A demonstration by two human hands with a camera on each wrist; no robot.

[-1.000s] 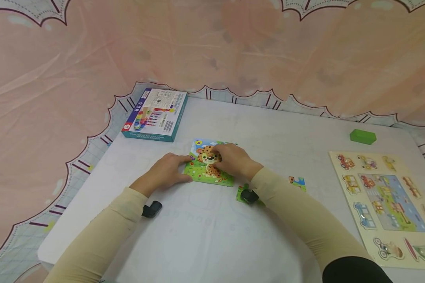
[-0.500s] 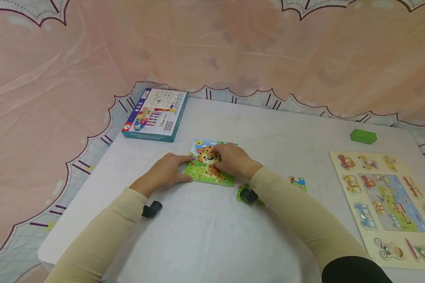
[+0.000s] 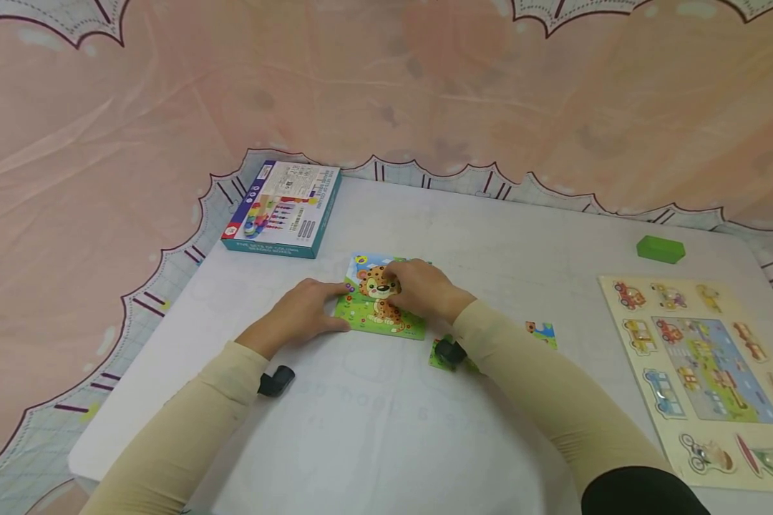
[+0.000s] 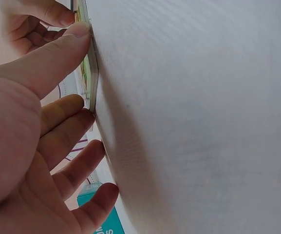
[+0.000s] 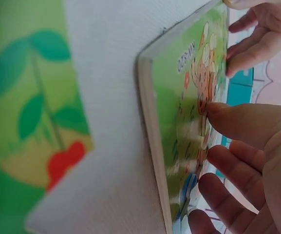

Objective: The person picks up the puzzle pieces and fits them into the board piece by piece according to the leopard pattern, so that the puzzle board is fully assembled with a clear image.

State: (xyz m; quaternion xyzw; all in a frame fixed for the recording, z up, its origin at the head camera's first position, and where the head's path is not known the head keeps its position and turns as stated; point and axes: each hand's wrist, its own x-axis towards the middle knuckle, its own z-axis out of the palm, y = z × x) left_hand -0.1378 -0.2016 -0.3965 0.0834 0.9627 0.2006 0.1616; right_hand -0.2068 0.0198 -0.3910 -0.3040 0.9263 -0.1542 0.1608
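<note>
A leopard picture puzzle board [image 3: 376, 318] lies on the table between both hands. My left hand [image 3: 301, 315] steadies its left edge; in the left wrist view the thumb and fingertips of this hand [image 4: 43, 131] touch the board's side [image 4: 92, 78], the other fingers spread. Over the upper right of the picture, my right hand [image 3: 425, 290] bends its fingers and covers that part. Close up in the right wrist view, the thumb and curled fingers of this hand [image 5: 257, 161] are on a puzzle piece [image 5: 188, 190] with a blue patch, on the board [image 5: 172, 126].
Loose puzzle pieces lie under the right wrist [image 3: 436, 354] and beside the right forearm [image 3: 544, 332]. A flat box [image 3: 290, 207] stands at the back left. On the right are a green block [image 3: 660, 249] and a vehicle puzzle board [image 3: 644, 379].
My right hand and forearm have shifted very slightly to the left. The left hand and the board have kept their places.
</note>
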